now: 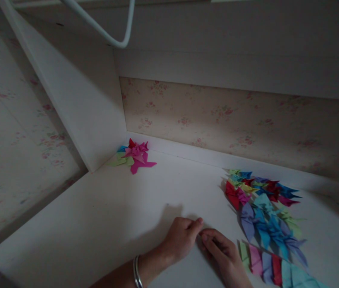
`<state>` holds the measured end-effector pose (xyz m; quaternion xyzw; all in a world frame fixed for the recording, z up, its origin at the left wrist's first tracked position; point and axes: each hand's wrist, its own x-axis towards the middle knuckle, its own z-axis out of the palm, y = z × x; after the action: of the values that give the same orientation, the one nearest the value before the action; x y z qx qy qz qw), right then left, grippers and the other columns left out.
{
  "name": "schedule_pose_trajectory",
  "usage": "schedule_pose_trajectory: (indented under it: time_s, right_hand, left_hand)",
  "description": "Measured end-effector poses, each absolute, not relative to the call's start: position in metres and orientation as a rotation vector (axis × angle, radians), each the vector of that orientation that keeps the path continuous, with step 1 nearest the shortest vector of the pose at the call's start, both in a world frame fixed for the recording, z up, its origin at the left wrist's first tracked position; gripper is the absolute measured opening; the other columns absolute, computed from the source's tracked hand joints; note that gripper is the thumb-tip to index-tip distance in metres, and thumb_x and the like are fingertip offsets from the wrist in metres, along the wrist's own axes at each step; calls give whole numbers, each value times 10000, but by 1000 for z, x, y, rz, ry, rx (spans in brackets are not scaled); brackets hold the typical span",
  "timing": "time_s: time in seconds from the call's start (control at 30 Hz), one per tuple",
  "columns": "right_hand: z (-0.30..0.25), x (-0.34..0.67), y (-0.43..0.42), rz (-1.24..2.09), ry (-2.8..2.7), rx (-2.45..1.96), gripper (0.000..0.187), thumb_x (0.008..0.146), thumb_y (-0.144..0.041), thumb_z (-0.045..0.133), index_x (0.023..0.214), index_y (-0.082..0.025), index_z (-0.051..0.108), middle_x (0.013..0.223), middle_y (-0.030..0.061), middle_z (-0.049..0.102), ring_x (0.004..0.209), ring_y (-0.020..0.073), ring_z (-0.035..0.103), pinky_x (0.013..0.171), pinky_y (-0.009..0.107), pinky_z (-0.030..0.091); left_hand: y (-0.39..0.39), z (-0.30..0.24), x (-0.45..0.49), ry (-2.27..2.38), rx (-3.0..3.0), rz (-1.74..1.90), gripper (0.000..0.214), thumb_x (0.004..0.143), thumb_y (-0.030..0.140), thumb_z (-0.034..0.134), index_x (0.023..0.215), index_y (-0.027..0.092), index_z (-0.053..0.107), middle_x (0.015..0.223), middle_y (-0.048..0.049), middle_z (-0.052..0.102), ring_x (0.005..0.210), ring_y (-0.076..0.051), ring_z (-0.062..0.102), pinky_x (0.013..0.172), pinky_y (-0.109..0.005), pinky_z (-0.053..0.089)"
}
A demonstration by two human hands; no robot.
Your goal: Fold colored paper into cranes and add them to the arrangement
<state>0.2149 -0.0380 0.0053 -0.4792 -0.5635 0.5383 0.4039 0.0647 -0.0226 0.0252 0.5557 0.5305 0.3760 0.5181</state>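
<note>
Dim light in here, and a white desk [52, 224] spreads across the lower view, its rounded corner at eight o'clock. Up at twelve, a band of floral wallpaper [184, 108] glows faintly beneath a white crosspiece [232, 72]. At ten, a white side panel [76, 88] slants; at nine, more flowered wall [7, 160]; at eleven, a bent white tube [121, 44] dips in.

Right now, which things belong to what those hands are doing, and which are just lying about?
Probably part of it:
left hand and right hand; whether they hold anything is unclear
row of folded papers beside the right hand
larger folded-paper heap beyond that row
smaller folded-paper heap, far left, perhaps

Probably just there:
silver bangle, worn
white curved tube, overhead
</note>
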Motion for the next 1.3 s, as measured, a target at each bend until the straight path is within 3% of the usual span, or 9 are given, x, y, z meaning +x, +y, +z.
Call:
schedule_pose_trajectory:
  time_s: [0.53,0.97,1.3]
  right_hand:
    - [3,217,-35,1374,-1483,-1202,356,812,-505,581,836,-166,687,622,7,508,563,125,413,494,231,321]
    - [4,221,-32,1386,-1409,-1205,351,811,-500,587,874,-167,679,621,11,529,551,130,431,490,235,333]
    - [8,203,-30,1249,-1455,-1359,401,725,-572,628,775,-181,699,626,18,590,568,157,506,499,245,380]
  left_hand:
    - [-22,22,66,1291,1356,913,514,847,537,405,488,170,408,489,59,276,504,-87,286,471,-250,190]
    - [-26,24,66,1288,1355,919,498,847,532,412,492,190,342,494,66,228,490,-83,244,470,-258,163]
    - [-34,32,19,1263,1416,754,524,835,563,424,497,205,245,500,70,171,482,-76,207,462,-264,128]
